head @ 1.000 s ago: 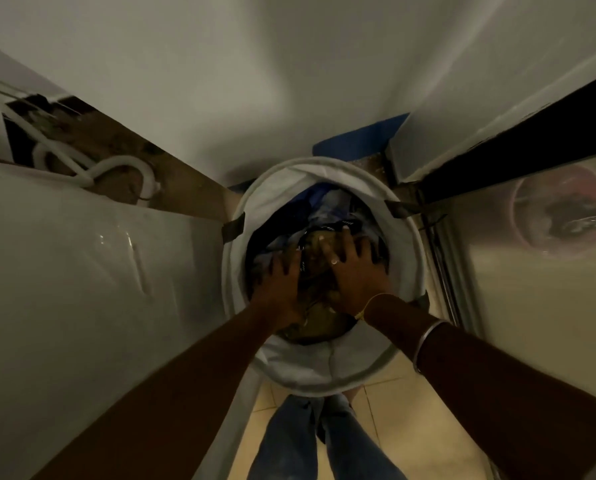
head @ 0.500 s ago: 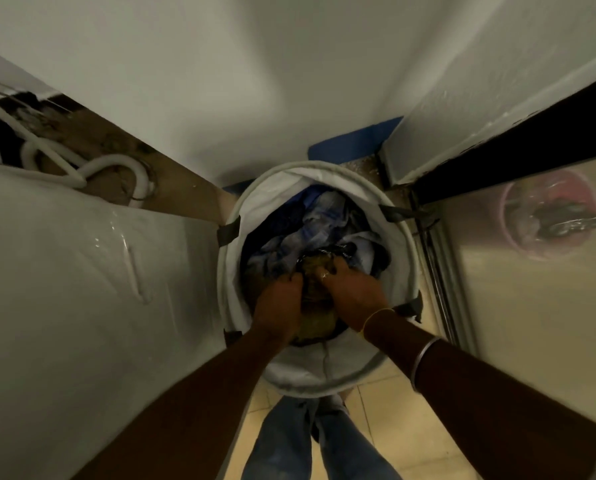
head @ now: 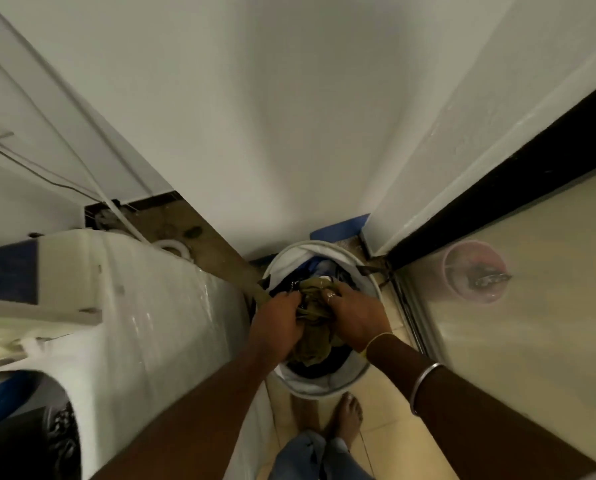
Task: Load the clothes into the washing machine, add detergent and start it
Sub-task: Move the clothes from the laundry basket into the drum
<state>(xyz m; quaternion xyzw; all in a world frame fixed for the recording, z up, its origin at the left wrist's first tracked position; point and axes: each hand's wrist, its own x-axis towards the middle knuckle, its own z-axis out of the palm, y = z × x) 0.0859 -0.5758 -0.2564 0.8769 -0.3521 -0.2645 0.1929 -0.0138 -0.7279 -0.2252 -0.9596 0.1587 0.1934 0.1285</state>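
Here, both hands are down in the laundry basket (head: 324, 392), which stands on the tiled floor (head: 390, 441) at about five o'clock in the view. The left hand (head: 278, 318) and the right hand (head: 355, 317) face each other across a bunched olive-green garment (head: 312, 342). Their fingers (head: 289, 301) are curled into the cloth and grip it at the basket's mouth. Dark and blue clothes (head: 319, 266) lie beyond, toward the basket's twelve o'clock. A ring (head: 330, 294) shows on the right hand, and a bangle (head: 424, 386) circles that forearm. The washing machine (head: 158, 323) stands at eight o'clock, just beside the basket. At three o'clock a pink tub (head: 473, 271) shows blurred behind a glass panel (head: 532, 341). A bare foot (head: 348, 414) stands at the basket's six o'clock.
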